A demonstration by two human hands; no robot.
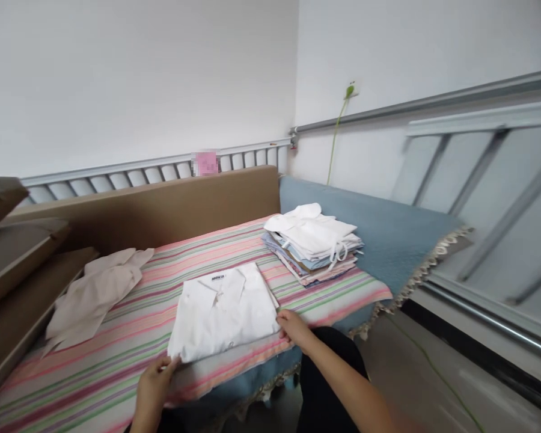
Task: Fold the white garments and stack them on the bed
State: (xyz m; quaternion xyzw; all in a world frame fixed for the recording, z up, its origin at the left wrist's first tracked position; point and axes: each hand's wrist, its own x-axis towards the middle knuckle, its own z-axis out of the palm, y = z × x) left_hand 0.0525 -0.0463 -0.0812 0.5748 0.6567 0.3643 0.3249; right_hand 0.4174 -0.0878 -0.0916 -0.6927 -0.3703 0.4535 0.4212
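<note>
A folded white collared shirt (225, 310) lies on the striped sheet (117, 355) in front of me. My left hand (155, 379) pinches the shirt's near left corner, fingers closed on the cloth. My right hand (293, 328) grips the shirt's near right corner, fingers curled under its edge. Both hands sit at the shirt's near edge, close to the edge of the bed.
A stack of folded clothes (313, 243) sits to the right, where the striped sheet meets a blue cover (388, 234). A crumpled beige garment (94, 291) lies to the left. Brown cardboard panels (22, 264) lean at the far left. Metal bed rails (478, 174) run along the right wall.
</note>
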